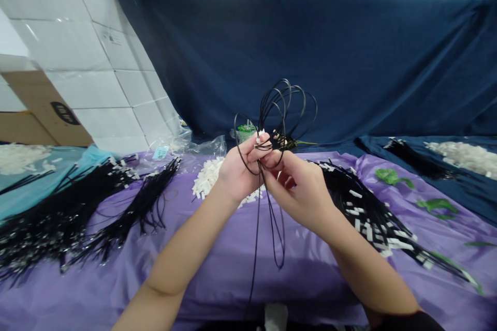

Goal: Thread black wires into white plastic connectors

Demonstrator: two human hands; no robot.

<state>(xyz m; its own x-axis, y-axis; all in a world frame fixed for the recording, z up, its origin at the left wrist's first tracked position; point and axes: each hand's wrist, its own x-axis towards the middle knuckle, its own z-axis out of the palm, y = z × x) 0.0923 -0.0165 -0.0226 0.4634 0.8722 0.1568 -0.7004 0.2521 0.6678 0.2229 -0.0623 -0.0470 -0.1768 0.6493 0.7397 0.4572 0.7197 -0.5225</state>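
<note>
Head view: black cords [261, 114], long axis upright, loops [303, 101] uppermost.

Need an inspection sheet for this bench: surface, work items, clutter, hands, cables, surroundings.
Surface: creased purple sheet.
Work items: looped black cord held up; white pieces heaped beyond the left hand.
Clutter: crumpled clear plastic at the far edge.
Hands: left pinches the cord; right hand meets it, grip unclear.
Cables: strands dangle below the hands; black bundles lie either side.
Surroundings: dark blue curtain behind; white boxes at left.
</note>
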